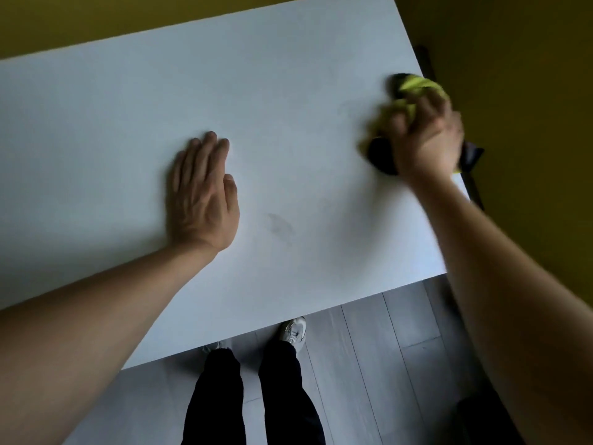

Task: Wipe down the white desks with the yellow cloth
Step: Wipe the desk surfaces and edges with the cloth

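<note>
White worktop (pixel 288 91) fills most of the frame, yellow wall behind, grey plank floor (pixel 369 364) at bottom. Right hand (pixel 423 136), upper right, blurred: grip curled round the bunched yellow cloth (pixel 414 83), pressing it onto the worktop near the right edge. Left hand (pixel 205 194), centre left: fingers straight and together, palm flat on the surface, bracing. Faint grey smudge (pixel 280 224) sits centre, between the hands. Judgement: overlap the strokes, work inward from the edge, pass firmly over the smudge.

Left hand (pixel 205 194) flat, fingers straight; right hand (pixel 426 139) curled, blurred.
</note>
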`<state>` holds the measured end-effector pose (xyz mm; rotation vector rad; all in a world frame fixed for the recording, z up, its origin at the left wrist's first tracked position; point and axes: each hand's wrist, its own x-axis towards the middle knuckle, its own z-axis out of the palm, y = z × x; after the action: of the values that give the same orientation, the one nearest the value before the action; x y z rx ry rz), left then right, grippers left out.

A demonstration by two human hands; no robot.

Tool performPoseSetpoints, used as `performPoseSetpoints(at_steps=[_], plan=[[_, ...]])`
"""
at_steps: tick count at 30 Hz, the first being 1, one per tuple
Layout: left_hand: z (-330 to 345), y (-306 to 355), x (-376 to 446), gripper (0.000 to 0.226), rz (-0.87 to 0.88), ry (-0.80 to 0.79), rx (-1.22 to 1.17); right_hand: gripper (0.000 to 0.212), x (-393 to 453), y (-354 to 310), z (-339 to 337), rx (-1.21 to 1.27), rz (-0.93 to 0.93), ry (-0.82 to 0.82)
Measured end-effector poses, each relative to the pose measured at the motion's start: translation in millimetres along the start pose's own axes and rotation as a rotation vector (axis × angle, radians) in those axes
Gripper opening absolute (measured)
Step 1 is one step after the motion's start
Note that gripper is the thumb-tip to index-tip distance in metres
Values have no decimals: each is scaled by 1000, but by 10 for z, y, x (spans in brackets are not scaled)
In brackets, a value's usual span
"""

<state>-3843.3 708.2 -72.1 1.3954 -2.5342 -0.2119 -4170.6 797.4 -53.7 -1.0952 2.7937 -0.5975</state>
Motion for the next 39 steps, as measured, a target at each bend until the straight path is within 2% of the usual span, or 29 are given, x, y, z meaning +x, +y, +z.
performPoseSetpoints(at_steps=[3, 5, 7, 9, 11, 14, 17, 18, 20, 23, 25, 28, 30, 32, 34, 37, 39], plan=[[10, -14, 2, 53, 6, 17, 10, 51, 260, 108, -71, 65, 163, -10], [6, -11, 2, 53, 7, 6, 8, 53, 191, -88, 9, -7, 177, 22], [-10, 8, 3, 53, -2, 4, 12, 53, -15, -468, 116, 15, 5, 29], [-30, 27, 4, 54, 3, 8, 9, 49, -297, -944, 285, 192, -281, 5], [-46, 37, -4, 55, -9, 33, -22, 45, -643, -1453, 470, 231, -500, -71], [-54, 55, 13, 59, -100, 66, -118, 46, -838, -1817, 675, 144, -554, -199], [-29, 42, 15, 54, -67, 59, -65, 41, -536, -1564, 623, 213, -640, -169], [-22, 29, 15, 53, -54, 57, -48, 40, -367, -1418, 578, 236, -610, -117], [-13, 17, 9, 53, -52, 50, -37, 44, 5, -1072, 458, 155, -419, -35], [9, 9, 8, 54, -59, 34, -27, 51, 468, -575, 289, -19, -111, -54], [21, 5, 21, 55, -58, 26, -23, 51, 582, -459, 250, -33, -62, -65], [15, 24, 29, 55, -63, 32, -21, 53, 481, -643, 315, -65, -3, -20], [9, 37, 24, 55, -62, 31, -19, 51, 265, -977, 393, -15, -129, -29], [0, 37, 16, 55, -62, 20, -18, 46, -10, -1425, 541, 111, -392, -58], [-15, 36, 9, 56, -86, 19, -17, 45, -264, -1822, 705, 128, -579, -159], [-31, 59, 40, 56, -114, 11, -17, 46, -246, -1924, 807, 88, -691, -225], [-30, 49, 38, 58, -91, -2, -1, 44, -17, -1709, 749, 121, -703, -188]])
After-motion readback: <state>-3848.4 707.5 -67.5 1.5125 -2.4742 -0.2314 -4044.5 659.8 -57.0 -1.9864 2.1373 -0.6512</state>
